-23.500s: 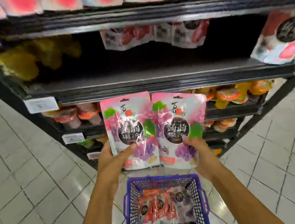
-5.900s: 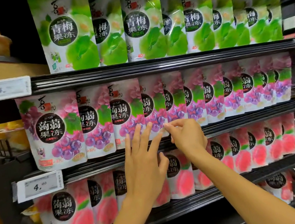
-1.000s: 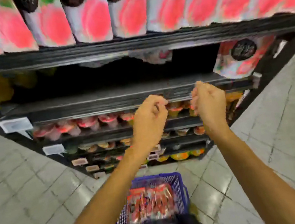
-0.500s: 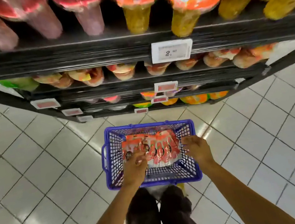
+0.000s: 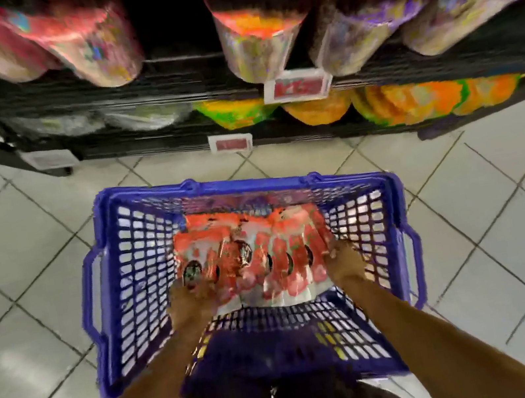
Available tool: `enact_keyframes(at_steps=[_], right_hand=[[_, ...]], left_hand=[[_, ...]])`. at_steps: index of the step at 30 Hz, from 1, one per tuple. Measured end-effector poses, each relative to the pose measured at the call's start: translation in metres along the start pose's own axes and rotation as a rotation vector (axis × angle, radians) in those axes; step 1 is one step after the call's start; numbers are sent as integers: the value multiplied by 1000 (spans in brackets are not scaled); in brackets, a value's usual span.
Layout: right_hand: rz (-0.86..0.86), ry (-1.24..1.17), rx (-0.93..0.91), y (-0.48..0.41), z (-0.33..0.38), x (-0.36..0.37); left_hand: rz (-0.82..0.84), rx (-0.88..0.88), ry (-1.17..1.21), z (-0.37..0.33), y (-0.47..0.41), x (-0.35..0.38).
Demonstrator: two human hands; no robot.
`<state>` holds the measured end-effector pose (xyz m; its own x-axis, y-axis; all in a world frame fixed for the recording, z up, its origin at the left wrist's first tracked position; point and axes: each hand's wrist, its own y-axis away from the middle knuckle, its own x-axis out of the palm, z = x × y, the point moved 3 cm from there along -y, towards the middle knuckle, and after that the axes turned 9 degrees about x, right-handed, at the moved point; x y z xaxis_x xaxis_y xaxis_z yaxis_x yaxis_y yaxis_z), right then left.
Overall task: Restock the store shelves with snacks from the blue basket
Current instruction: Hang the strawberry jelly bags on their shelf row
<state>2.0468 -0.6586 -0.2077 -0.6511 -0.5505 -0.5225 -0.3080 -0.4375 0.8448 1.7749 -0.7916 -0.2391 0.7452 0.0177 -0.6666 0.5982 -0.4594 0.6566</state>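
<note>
The blue basket (image 5: 120, 292) stands on the tiled floor right below me. Inside it lies a bundle of red-and-white snack pouches (image 5: 256, 255) with dark round labels. My left hand (image 5: 190, 304) grips the left end of the bundle, fingers curled under the pouches. My right hand (image 5: 345, 263) grips the right end. Both forearms reach down over the basket's near wall. The fingertips are hidden by the pouches.
The low black shelves (image 5: 164, 76) run across the top, holding jelly cups and orange-green packs (image 5: 412, 104), with red price tags (image 5: 298, 87) on the edges. Grey floor tiles (image 5: 496, 194) lie on both sides of the basket. My dark trouser legs show below it.
I have bent lower, so the basket looks much bigger. Both hands went from reaching into the basket to gripping the ends of the pouch bundle.
</note>
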Motion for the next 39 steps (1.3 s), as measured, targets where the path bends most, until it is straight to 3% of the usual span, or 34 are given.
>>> enact_keyframes(at_steps=[4, 7, 10, 13, 15, 19, 24, 27, 30, 34, 39], right_hand=[[44, 68, 35, -26, -2, 23], [-88, 129, -4, -32, -5, 33], [-2, 159, 65, -32, -15, 48], [-36, 305, 41, -33, -21, 50], [-56, 362, 14, -35, -20, 50], [89, 397, 43, -34, -18, 53], [43, 357, -49, -17, -17, 44], [-37, 227, -65, 9, -20, 22], [-35, -25, -142, 50, -15, -19], [188, -576, -126, 124, 2, -81], [395, -935, -100, 236, 23, -162]], left_hand=[[2, -70, 32, 23, -37, 14], [35, -20, 52, 32, -49, 25], [110, -94, 142, 35, -58, 29], [165, -140, 146, 40, -59, 30], [223, -136, 24, 38, -55, 29], [294, -67, -313, 25, -39, 31], [224, -65, -286, 7, -12, 33], [257, 117, -25, -14, 12, 12], [298, 252, 36, -46, 53, -24], [271, 330, 244, -103, 118, -86], [202, 391, 468, -175, 194, -184]])
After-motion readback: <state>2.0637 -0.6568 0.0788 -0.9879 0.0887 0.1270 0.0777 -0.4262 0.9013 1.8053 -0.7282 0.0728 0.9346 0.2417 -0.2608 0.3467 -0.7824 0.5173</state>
